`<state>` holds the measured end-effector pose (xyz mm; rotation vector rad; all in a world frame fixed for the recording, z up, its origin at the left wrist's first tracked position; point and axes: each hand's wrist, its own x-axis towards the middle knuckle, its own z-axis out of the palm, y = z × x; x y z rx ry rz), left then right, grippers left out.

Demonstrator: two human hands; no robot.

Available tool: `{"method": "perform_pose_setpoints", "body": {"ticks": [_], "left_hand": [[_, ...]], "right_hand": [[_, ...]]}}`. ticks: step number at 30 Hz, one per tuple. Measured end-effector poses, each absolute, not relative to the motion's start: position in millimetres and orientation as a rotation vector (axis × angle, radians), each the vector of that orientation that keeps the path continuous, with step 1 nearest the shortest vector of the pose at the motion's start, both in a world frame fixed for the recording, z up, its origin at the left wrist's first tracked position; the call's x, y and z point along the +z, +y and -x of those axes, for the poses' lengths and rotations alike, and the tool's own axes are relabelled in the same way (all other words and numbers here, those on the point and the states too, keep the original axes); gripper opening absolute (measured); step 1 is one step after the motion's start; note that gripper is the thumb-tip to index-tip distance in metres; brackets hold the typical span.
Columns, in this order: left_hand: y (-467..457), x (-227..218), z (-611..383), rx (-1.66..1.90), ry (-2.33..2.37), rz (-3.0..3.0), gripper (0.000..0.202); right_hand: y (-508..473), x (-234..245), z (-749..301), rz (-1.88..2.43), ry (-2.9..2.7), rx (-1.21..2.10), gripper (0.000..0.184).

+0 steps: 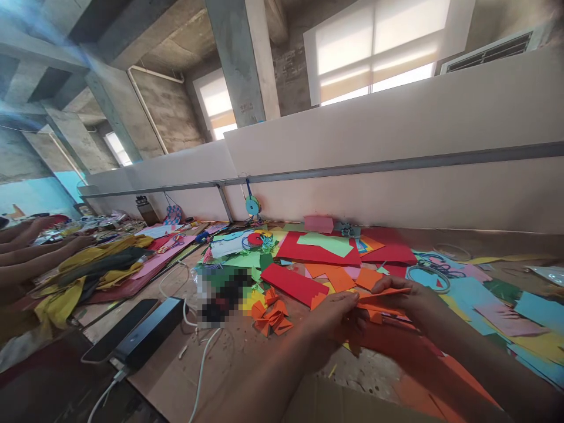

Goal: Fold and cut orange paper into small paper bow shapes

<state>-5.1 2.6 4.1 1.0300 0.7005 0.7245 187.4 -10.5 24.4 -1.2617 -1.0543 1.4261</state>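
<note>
Between my two hands, above the table's near right part, is a folded piece of orange paper [382,295]. My left hand [337,317] pinches its left end with thumb and fingers. At its right end, the fingers of my right hand [408,298] close on the same paper. A small pile of folded orange paper pieces [270,312] lies to the left of my hands, beside some yellow paper [252,301]. Just behind my hands are more orange paper pieces [337,277] and a folded red sheet [294,284]. My hands hide part of the table under them.
A black power bank [150,332] with a white cable [203,367] and a dark phone [118,329] lie at the left. Coloured paper scraps [506,314] cover the right side. Yellow cloth [88,270] and another person's arms [39,249] are farther left. A white partition [396,200] stands behind.
</note>
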Motion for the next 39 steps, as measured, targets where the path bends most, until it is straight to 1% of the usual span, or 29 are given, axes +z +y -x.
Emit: {"method": "perform_pose_setpoints", "body": {"ticks": [8, 15, 19, 22, 26, 29, 31, 33, 36, 39], "left_hand": [[19, 2, 4, 0.64, 0.716, -1.254, 0.061], [16, 0, 1, 0.672, 0.82, -1.366, 0.055], [16, -1, -1, 0.702, 0.826, -1.408, 0.056], [16, -4, -1, 0.709, 0.826, -1.434, 0.056], [13, -8, -3, 0.781, 0.811, -1.391, 0.05], [10, -4, -5, 0.804, 0.795, -1.318, 0.045], [10, 0, -5, 0.755, 0.817, -1.378, 0.043], [11, 3, -4, 0.739, 0.863, -1.417, 0.042], [11, 0, -4, 0.823, 0.915, -1.408, 0.038], [10, -5, -3, 0.912, 0.96, -1.4, 0.037]], "right_hand": [[-11, 26, -188, 1.199, -1.148, 1.343, 0.037], [-16, 35, -183, 1.19, -1.257, 1.331, 0.037], [-16, 33, -180, 1.187, -1.233, 1.329, 0.037], [-12, 25, -181, 1.191, -1.238, 1.297, 0.033], [-7, 16, -185, 1.232, -1.236, 1.313, 0.024], [-7, 16, -186, 1.265, -1.228, 1.3, 0.021], [-8, 18, -186, 1.277, -1.176, 1.319, 0.019], [-9, 20, -187, 1.293, -1.087, 1.363, 0.019], [-13, 25, -187, 1.29, -0.966, 1.446, 0.02], [-16, 31, -184, 1.244, -0.95, 1.511, 0.028]]}}
